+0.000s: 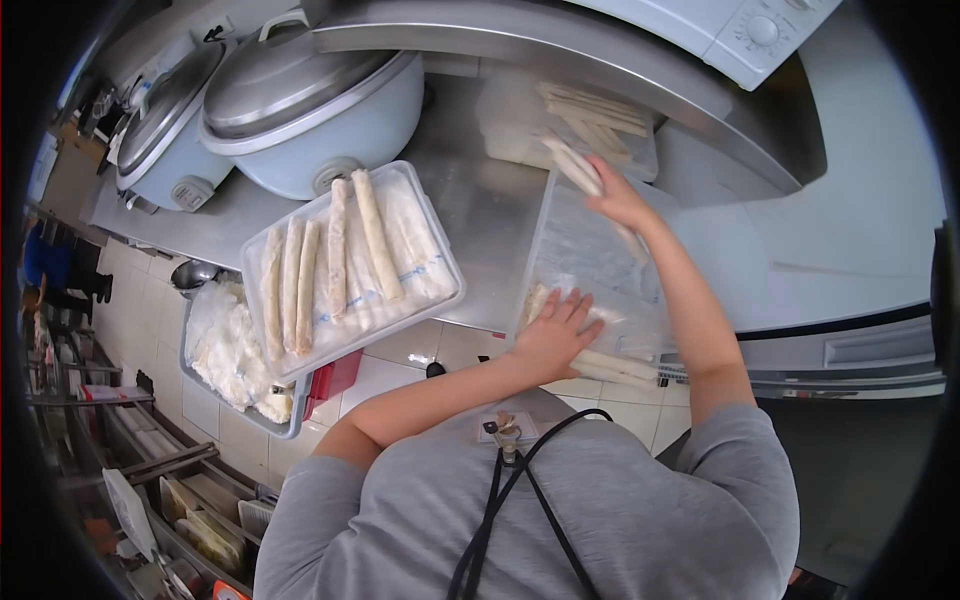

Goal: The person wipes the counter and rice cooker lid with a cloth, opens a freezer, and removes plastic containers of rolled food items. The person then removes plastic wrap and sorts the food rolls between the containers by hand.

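My right hand (622, 197) is closed around pale, floury dough sticks (572, 165); how many is hard to tell. It is above a plastic container (545, 215) lined with clear plastic film (590, 245). My left hand (558, 332) lies flat on the film at the container's near end, fingers spread. More dough sticks (615, 368) show beside and below that hand. To the left, a tilted plastic tray (455, 290) holds several floured dough sticks (372, 235) on a white floury layer.
Behind stands another clear container (510, 140) with several sticks (595, 108). Two lidded, pale blue cookers (310, 150) occupy the steel counter (480, 230) at the back left. A bin of white flour (235, 345) sits lower left. A white appliance (735, 35) is overhead right.
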